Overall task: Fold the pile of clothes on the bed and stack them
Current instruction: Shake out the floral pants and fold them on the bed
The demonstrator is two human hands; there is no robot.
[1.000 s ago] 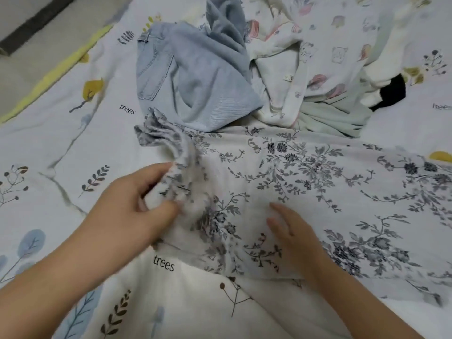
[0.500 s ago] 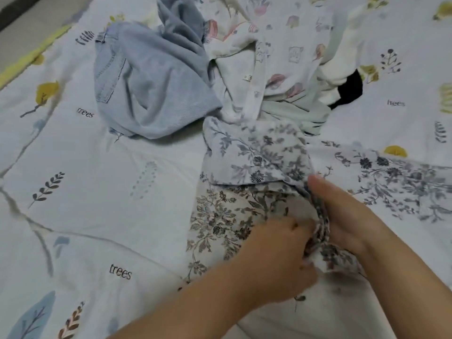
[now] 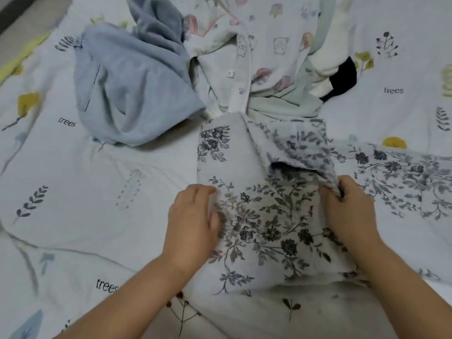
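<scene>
The floral cloth (image 3: 264, 216) looks thin and limp; left hand (image 3: 193, 216) presses flat at nine o'clock, right hand (image 3: 347, 209) pinches the folded edge at three o'clock, the best hold.

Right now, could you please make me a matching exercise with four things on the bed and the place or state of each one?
Things:
1. floral garment
2. light blue jeans
3. left hand
4. right hand

Places or states:
A. crumpled at the far left of the pile
B. pinches a folded-over edge of cloth
C. rests flat on the cloth, fingers straight
D. partly folded, nearest the person

Pairs: 1-D, 2-A, 3-C, 4-B
</scene>
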